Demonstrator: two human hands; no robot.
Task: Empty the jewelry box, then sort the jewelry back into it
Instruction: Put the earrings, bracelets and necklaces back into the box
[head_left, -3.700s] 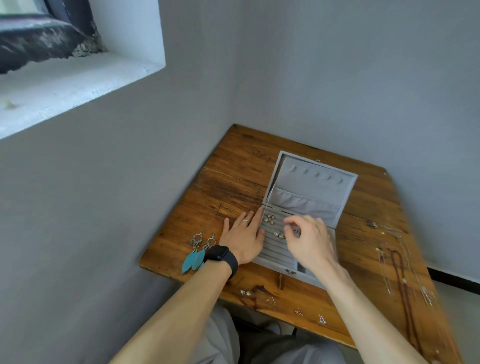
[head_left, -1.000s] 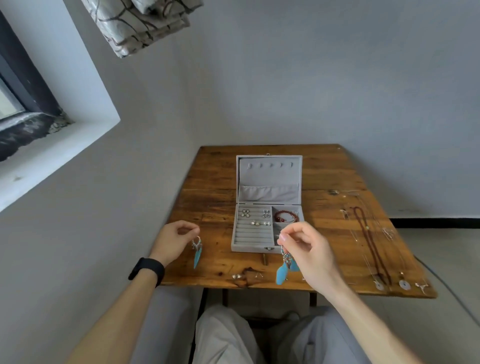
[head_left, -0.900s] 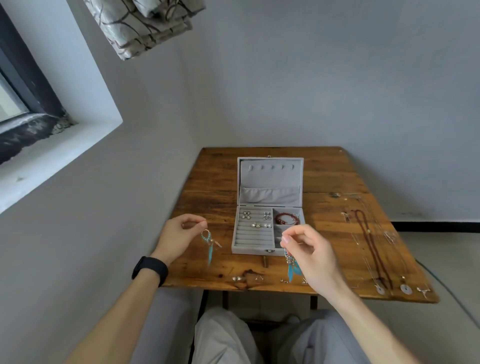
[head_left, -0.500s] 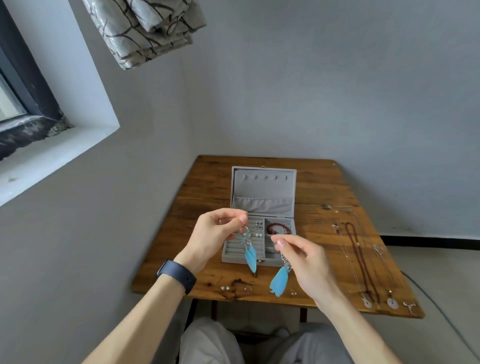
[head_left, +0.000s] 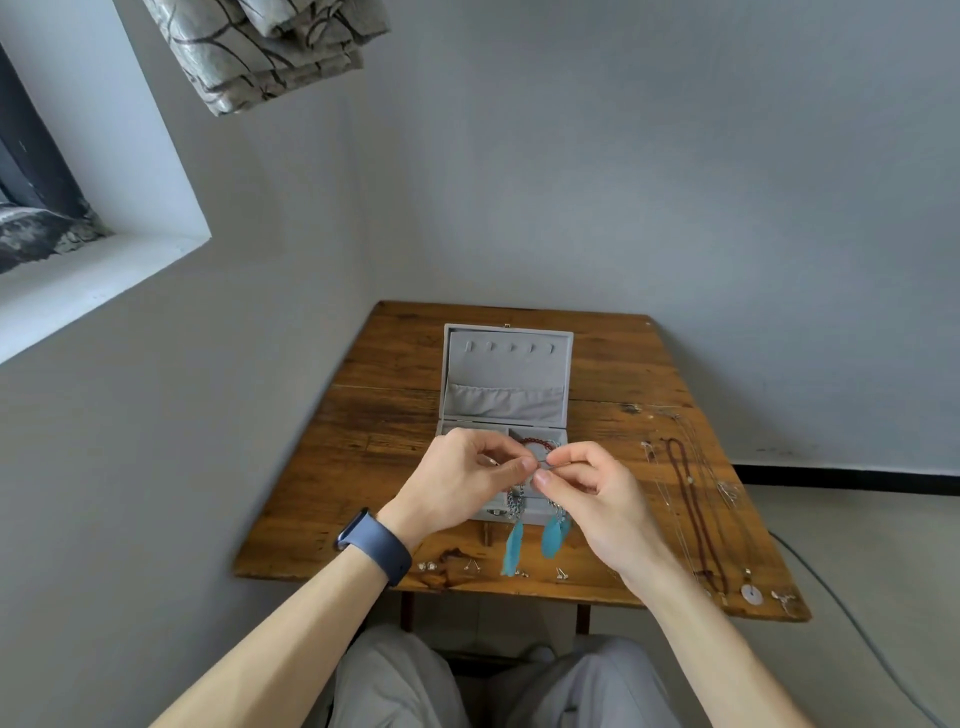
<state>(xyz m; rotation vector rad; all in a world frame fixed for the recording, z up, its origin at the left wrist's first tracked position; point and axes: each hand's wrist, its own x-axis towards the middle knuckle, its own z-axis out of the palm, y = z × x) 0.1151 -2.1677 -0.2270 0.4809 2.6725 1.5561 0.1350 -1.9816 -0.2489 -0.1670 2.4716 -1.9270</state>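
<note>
Over the jewelry box (head_left: 506, 384) at twelve o'clock on the tabletop (head_left: 374, 447), my left hand (head_left: 457, 483) and right hand (head_left: 587, 493) each pinch one blue feather earring (head_left: 513, 551) by its hook, close together, I think to pair them.

Above the jewelry box (head_left: 506, 384), the left hand (head_left: 457, 483) and right hand (head_left: 597, 499) each pinch a blue feather earring (head_left: 513, 548).

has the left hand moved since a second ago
Yes. The left hand moved rightward, from left of the jewelry box to over its tray, pinching a blue feather earring.
</note>
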